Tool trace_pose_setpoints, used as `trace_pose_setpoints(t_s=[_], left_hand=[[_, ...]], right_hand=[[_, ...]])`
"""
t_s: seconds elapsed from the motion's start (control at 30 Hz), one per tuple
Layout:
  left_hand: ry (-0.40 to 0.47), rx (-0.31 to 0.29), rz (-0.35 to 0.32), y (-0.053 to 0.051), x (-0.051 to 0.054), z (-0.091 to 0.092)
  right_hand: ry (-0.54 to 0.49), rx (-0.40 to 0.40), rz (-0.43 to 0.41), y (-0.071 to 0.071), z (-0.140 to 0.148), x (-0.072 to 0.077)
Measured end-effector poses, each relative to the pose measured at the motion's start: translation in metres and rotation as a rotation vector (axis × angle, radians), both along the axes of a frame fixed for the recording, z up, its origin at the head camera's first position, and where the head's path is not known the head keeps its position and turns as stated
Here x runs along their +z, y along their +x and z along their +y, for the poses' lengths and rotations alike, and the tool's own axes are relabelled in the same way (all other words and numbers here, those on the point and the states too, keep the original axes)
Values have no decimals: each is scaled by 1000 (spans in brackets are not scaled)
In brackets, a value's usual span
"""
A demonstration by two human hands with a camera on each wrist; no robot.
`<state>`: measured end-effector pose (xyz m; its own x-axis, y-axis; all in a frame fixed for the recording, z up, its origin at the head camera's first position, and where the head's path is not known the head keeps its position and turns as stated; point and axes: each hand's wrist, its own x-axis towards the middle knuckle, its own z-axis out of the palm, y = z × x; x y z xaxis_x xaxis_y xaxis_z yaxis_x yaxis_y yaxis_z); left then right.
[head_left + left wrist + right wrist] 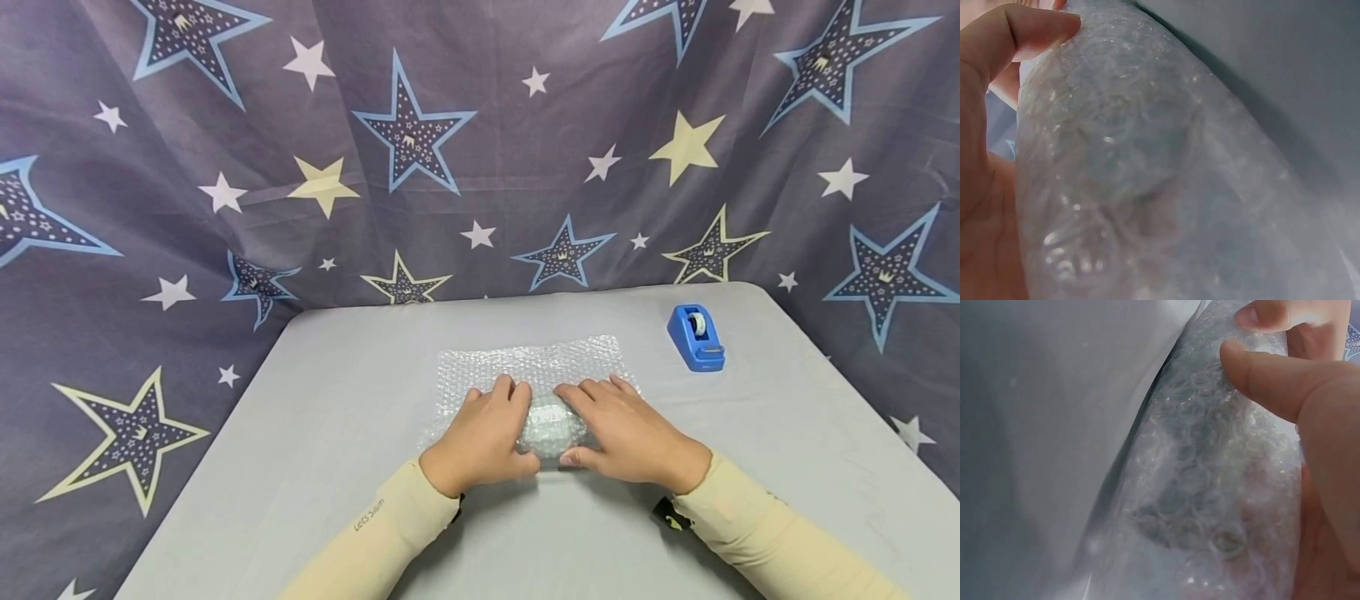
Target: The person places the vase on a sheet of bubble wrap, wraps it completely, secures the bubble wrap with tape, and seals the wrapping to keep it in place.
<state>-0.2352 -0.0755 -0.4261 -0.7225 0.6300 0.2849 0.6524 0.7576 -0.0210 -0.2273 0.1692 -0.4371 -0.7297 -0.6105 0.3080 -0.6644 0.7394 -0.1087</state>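
Clear bubble wrap lies spread on the table, its near part rolled into a thick bundle. Something pale and greenish shows blurrily through the layers; its kind is hidden. My left hand grips the bundle's left end, thumb on the near side and fingers over the top. At the other end, my right hand holds it the same way. In the left wrist view, the thumb presses on the bubbled plastic. Close up in the right wrist view, the other thumb rests along the wrapped surface.
A blue tape dispenser with a roll of tape stands at the back right of the grey-white table. Behind the table and at its sides hangs a dark curtain with stars.
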Motion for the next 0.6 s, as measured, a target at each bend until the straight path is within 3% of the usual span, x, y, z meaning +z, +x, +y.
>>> trace_pose_setpoints(t_s=[0.4,0.6], left_hand=[[-19,5,30,0,1,0],[-8,8,2,-1,0,-1]], right_hand=[[1,-5,-17,0,0,1],[-6,-1,-25,-1,1,0]])
